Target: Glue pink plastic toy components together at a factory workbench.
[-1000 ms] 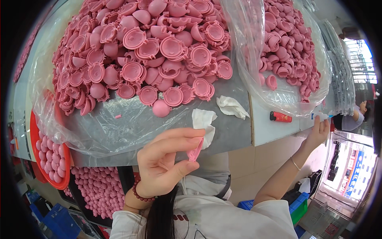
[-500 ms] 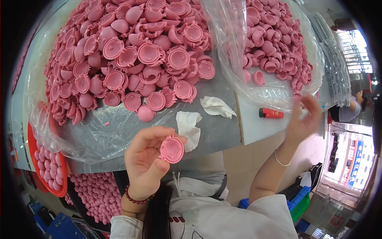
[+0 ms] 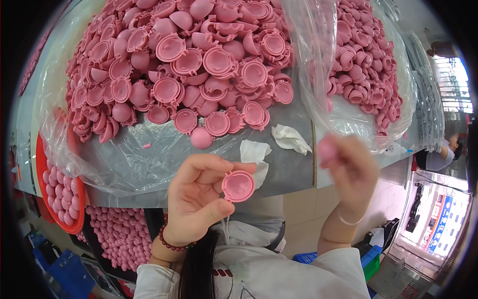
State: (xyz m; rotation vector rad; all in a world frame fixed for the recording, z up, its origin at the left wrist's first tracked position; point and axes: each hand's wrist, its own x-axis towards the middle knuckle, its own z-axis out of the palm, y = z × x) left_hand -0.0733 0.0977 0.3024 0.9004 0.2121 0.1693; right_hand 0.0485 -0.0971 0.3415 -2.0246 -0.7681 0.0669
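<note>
My left hand point(image 3: 191, 194) pinches a round pink plastic half-shell point(image 3: 239, 186) between thumb and fingers, its hollow side and small rim tabs facing up. Off to the right, my right hand point(image 3: 354, 172) is smeared by motion, with a pink piece point(image 3: 327, 151) at its fingertips; blur hides its exact shape. Beyond my left hand lies a big heap of pink half-shells point(image 3: 167, 89) on clear plastic. A second heap of smaller pink shells point(image 3: 363, 65) rests in a clear bag at the right.
Two crumpled white tissues point(image 3: 255, 154) point(image 3: 291, 138) lie on the grey table point(image 3: 294, 172). At the left, a red basket point(image 3: 41, 164) holds pink balls. Below the table edge, a dark crate contains many pink balls point(image 3: 119, 236). Another person's arm point(image 3: 450, 142) shows at far right.
My right hand has come left from near the bagged shells, now with a pink piece at its fingertips. My left hand still holds its half-shell; the whole view has shifted slightly.
</note>
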